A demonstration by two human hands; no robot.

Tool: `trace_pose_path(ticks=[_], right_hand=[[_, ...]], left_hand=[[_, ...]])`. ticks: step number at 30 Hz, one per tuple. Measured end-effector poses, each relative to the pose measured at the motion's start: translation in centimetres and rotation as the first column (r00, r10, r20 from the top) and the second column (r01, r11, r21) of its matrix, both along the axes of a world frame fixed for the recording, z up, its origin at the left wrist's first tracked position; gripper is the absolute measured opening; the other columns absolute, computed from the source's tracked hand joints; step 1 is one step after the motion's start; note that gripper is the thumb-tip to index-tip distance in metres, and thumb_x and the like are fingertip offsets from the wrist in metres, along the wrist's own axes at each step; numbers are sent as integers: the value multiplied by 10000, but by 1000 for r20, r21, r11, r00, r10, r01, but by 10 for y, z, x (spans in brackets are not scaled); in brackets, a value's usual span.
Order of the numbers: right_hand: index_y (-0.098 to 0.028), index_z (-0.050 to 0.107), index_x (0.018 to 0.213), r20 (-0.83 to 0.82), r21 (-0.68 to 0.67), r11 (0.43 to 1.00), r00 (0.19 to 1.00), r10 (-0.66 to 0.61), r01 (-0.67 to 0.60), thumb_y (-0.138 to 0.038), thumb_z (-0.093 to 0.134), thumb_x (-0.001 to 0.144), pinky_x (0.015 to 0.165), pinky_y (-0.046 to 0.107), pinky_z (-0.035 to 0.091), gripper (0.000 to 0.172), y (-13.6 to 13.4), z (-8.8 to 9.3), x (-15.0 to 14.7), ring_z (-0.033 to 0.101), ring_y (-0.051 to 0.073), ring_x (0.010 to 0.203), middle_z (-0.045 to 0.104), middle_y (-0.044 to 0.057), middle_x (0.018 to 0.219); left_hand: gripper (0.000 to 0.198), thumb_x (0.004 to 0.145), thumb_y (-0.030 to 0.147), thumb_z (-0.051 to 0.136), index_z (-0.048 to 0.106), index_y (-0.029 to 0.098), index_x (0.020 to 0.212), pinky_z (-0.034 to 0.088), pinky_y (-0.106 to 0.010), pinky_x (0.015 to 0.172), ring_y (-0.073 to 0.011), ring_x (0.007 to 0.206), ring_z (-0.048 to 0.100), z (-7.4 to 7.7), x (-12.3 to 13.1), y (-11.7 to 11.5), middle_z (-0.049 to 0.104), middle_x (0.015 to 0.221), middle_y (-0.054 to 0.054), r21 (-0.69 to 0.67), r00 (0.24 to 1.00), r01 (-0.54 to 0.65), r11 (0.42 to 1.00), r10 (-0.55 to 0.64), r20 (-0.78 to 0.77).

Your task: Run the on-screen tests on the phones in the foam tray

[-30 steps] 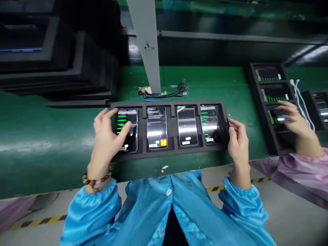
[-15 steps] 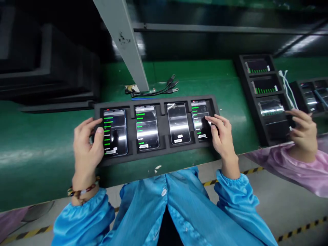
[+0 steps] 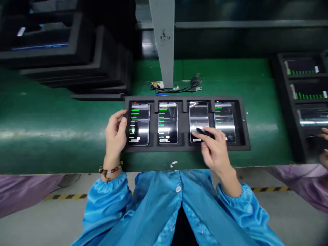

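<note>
A black foam tray (image 3: 245, 136) lies in front of me, with a row of smartphones in its slots. Green text lines show on the leftmost phone (image 3: 139, 123), the second phone (image 3: 168, 119) and the rightmost phone (image 3: 225, 116). The third phone (image 3: 199, 114) has a mostly blank, reflective screen. My left hand (image 3: 115, 133) rests loosely at the tray's left edge, thumb and fingers apart. Over the third phone my right hand (image 3: 215, 147) has its forefinger stretched out, its tip at the lower screen; whether it touches cannot be told. The hand partly covers the rightmost phone.
Black foam trays (image 3: 107, 65) are stacked at the back left. Short black cables (image 3: 179, 91) lie by a grey post (image 3: 164, 44) behind my tray. To the right stands another phone tray (image 3: 287, 112), with a co-worker's hand (image 3: 324, 158) beside it.
My right hand has moved left from the rightmost phone to the third one. My left hand stays at the tray's left edge. The camera view has turned.
</note>
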State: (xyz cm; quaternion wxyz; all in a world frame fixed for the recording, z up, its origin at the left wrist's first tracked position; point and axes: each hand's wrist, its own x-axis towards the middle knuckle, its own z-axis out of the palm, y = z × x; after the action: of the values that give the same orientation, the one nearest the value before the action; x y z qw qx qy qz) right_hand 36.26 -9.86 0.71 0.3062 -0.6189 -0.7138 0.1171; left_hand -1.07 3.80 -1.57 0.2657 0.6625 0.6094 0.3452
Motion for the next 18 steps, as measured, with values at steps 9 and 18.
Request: trace_pose_path(ticks=[9, 18], right_hand=[[-290, 684, 1472, -11, -57, 975, 977, 214, -214, -163, 482, 1050, 1244, 583, 434, 485, 26, 5, -55, 610, 310, 1477, 820, 56, 1311], [-275, 749, 1412, -89, 5, 996, 992, -88, 89, -270, 477, 1104, 1195, 634, 479, 411, 9, 4, -10, 627, 362, 1442, 733, 128, 1429]], left_hand=[[544, 1057, 546, 646, 598, 267, 1522, 501, -538, 1278, -291, 1433, 659, -4, -23, -13, 671, 1553, -129, -98, 985, 91, 991, -75, 158], [825, 947, 517, 820, 467, 301, 1661, 326, -600, 1397, -354, 1663, 416, -1, -35, -17, 437, 1773, -149, -68, 959, 282, 957, -279, 55]])
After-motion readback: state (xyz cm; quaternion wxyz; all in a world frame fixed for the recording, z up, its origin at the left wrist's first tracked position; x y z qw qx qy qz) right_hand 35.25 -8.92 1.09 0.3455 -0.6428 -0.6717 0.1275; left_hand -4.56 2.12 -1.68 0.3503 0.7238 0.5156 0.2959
